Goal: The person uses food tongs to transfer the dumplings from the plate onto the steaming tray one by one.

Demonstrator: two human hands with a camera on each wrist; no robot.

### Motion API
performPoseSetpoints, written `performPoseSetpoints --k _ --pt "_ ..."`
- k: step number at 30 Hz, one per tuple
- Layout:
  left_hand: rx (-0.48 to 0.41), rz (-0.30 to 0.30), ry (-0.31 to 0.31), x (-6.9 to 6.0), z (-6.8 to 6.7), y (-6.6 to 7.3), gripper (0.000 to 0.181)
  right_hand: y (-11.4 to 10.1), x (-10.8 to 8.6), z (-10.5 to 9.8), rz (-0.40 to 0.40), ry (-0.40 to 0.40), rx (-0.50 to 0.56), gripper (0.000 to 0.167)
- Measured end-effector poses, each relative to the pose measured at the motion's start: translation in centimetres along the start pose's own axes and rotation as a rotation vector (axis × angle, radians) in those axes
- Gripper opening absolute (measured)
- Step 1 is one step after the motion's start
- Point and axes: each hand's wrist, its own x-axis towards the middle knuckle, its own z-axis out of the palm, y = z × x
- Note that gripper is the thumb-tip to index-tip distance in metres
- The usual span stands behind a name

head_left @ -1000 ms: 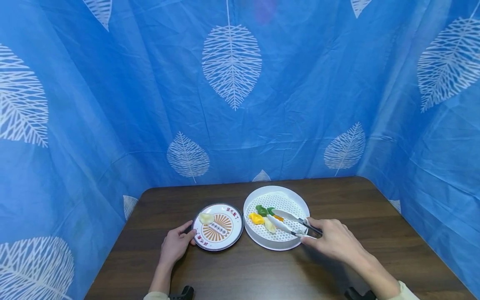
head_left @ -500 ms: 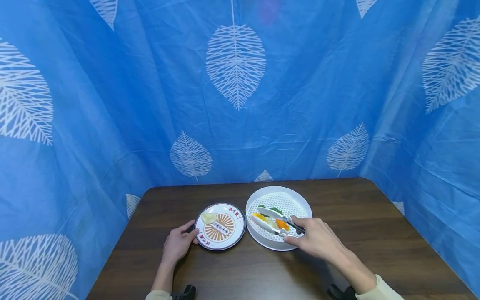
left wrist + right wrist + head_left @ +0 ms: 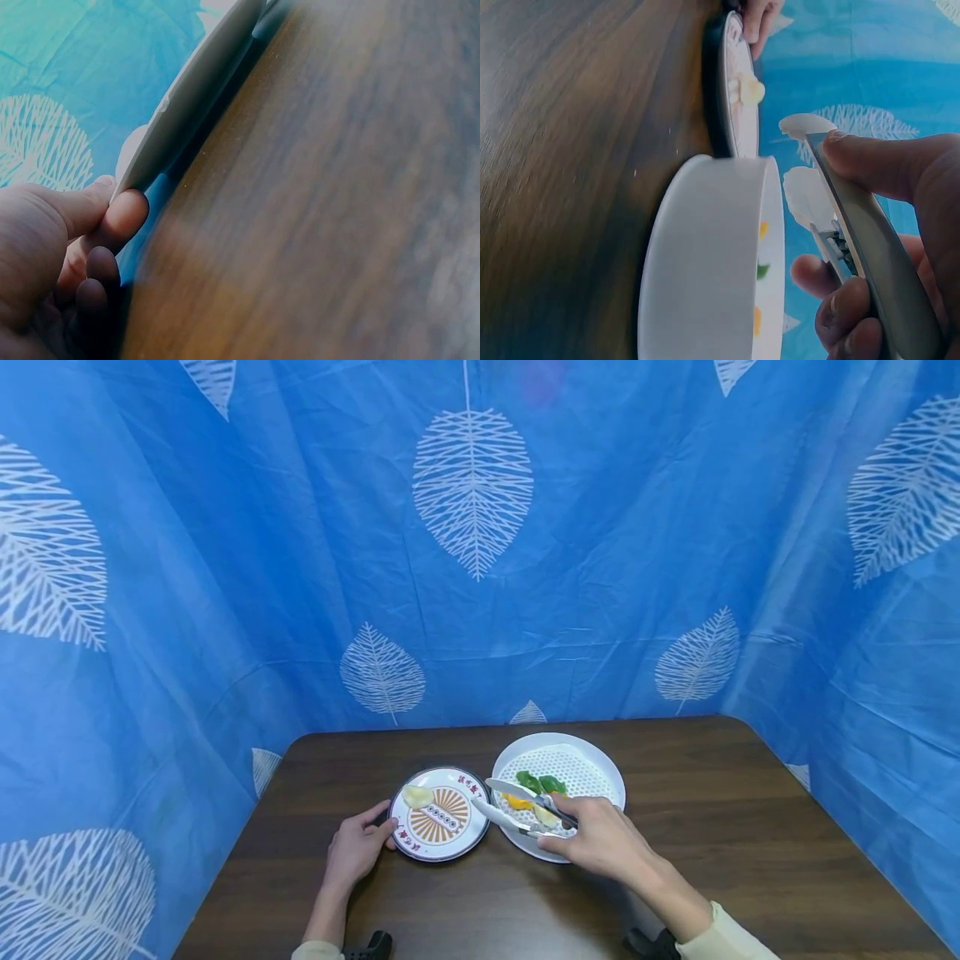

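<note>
My left hand (image 3: pixel 352 847) pinches the left rim of a white patterned plate (image 3: pixel 471 835), thumb above and fingertip below in the left wrist view. A pale, dumpling-like piece (image 3: pixel 417 796) lies on the plate's upper left. My right hand (image 3: pixel 607 839) holds tongs with white ends (image 3: pixel 491 812), also seen as tongs (image 3: pixel 877 247) in the right wrist view. Their spread tips hang over the gap between plate and a round white perforated basket (image 3: pixel 592 760), with nothing visible between them. In the basket lie green pieces (image 3: pixel 553 784), a yellow piece (image 3: pixel 516 802) and a pale piece (image 3: pixel 545 816).
Plate and basket stand side by side on a dark wooden table (image 3: pixel 480 910). A blue curtain (image 3: pixel 570 568) with white leaf prints hangs behind the table and along both sides. The basket's wall (image 3: pixel 705 255) rises above the plate's rim.
My right hand has moved the tongs leftward, from over the pieces in the basket to near the plate's right rim. My left hand keeps its hold on the plate.
</note>
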Motion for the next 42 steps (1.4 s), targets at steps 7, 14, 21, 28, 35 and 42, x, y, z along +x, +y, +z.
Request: performPoseSetpoints --k 7,14,21,28,35,42 --pt "-0.002 0.005 0.001 0.0 0.0 0.1 0.053 -1.6 0.5 1.4 -0.053 -0.010 0.012 0.069" --pt "-0.009 -0.008 -0.001 -0.1 0.0 0.1 0.054 -2.6 1.1 2.7 -0.093 -0.027 0.027 0.065" --pt "-0.005 -0.004 -0.011 0.0 -0.2 0.2 0.054 -3.7 1.7 3.6 -0.126 -0.022 0.004 0.062" --pt "-0.005 -0.018 -0.017 0.0 -0.1 0.0 0.054 -5.0 2.7 4.3 -0.146 -0.061 -0.035 0.063" --pt "0.012 0.014 -0.005 0.1 -0.1 -0.2 0.053 -6.3 3.6 4.9 -0.129 -0.090 -0.049 0.069" --pt "0.008 0.013 -0.005 0.0 -0.2 0.0 0.054 -6.9 4.4 5.5 -0.078 -0.129 -0.053 0.077"
